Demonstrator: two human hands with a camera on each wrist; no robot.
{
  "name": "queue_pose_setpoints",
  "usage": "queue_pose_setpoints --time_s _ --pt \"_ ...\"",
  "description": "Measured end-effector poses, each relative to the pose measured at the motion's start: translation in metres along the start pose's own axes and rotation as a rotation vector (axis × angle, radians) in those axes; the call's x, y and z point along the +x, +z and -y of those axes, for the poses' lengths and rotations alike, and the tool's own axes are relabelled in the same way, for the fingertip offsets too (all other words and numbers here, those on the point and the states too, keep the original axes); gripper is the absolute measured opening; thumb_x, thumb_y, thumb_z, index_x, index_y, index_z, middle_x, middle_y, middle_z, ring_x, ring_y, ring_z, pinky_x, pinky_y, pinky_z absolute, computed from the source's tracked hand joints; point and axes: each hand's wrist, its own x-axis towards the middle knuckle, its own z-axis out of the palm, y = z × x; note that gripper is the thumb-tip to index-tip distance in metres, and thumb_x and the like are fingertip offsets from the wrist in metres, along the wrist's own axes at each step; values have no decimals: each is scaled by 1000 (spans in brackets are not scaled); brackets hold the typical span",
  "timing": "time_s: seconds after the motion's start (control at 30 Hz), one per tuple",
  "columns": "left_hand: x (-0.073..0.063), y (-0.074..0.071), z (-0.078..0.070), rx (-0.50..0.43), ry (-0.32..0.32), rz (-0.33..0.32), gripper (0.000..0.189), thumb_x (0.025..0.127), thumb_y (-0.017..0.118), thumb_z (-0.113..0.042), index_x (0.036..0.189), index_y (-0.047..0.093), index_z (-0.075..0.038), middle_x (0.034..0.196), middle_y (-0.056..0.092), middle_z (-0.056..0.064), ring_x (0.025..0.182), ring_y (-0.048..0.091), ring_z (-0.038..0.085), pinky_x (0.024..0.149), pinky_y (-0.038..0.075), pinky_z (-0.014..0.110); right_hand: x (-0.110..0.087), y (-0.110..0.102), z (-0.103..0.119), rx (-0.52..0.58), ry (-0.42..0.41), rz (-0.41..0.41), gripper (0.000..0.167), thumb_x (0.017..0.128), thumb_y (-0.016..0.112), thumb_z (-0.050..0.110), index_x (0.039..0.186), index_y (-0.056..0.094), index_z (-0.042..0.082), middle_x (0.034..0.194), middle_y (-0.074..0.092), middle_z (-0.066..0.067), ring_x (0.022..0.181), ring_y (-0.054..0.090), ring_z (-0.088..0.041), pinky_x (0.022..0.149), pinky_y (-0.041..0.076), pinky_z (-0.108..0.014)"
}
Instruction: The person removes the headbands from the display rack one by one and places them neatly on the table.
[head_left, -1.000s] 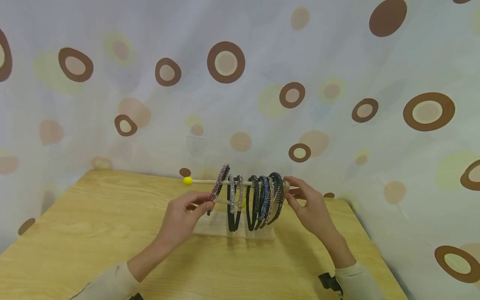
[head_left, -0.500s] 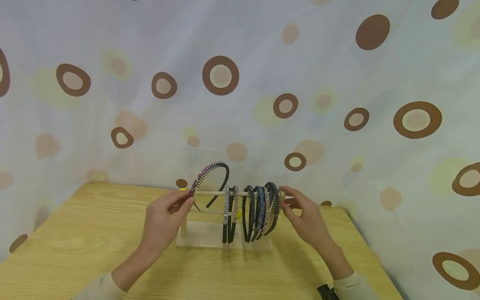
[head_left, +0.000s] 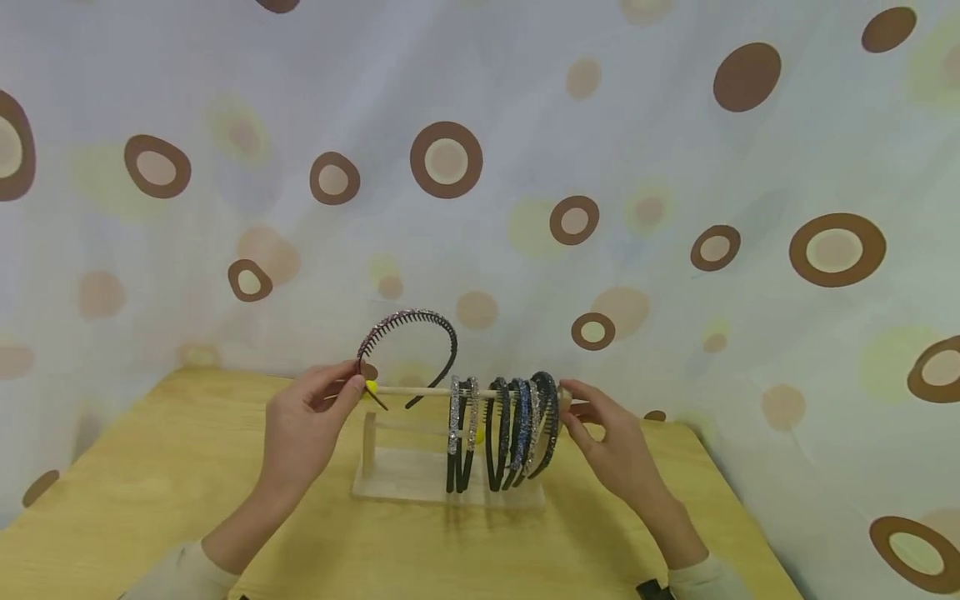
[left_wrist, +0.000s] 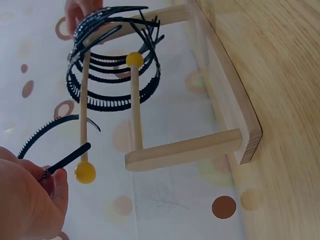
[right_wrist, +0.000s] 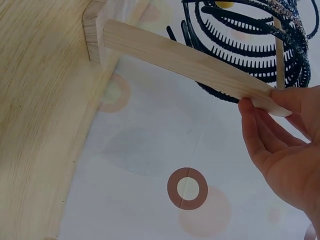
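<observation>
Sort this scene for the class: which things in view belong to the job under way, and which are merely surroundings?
Part of the job:
- left grip, pinching one headband near an end
- right grip, holding an upright of the wooden rack
- hanging headbands on the rack

Surroundings:
- wooden table beneath
- spotted backdrop behind

1. The left hand (head_left: 303, 421) moves farther left, now near the yellow end ball (left_wrist: 85, 172).
2. The glittery toothed headband (head_left: 408, 315) it pinches turns from nearly edge-on to a wide, open arch.
</observation>
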Motion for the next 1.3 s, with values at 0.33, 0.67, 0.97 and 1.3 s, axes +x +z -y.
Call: queue_pose_setpoints --time_s 0.33,0.67,0.97,1.3 --pt "25 -6 -7 -43 -48 -64 27 96 75 -14 119 74 0 106 74 15 89 73 14 82 57 23 -1 -2 -7 24 -39 -64 55 88 71 -15 139 59 3 120 67 -11 99 70 -26 85 54 -19" --pt "52 -39 10 5 -120 -111 36 96 75 -19 125 71 1 101 76 7 84 73 8 81 53 15 -2 -5 -5 37 37 -42 53 91 69 -12 140 59 6 124 66 -10 100 71 -24 78 58 -25" --pt "56 -75 40 212 -61 -215 30 98 72 -17 123 73 0 98 77 7 79 70 -2 70 53 11 -6 -7 -1 85 57 -23 53 92 68 -12 141 59 7 127 64 -14 101 70 -28 70 60 -28" --pt "70 -116 79 196 -216 -208 37 99 68 -19 128 68 5 88 75 -8 74 70 -3 61 52 11 -13 -23 1 63 65 -37 60 90 68 -17 142 58 10 127 63 -12 103 67 -15 67 61 -30"
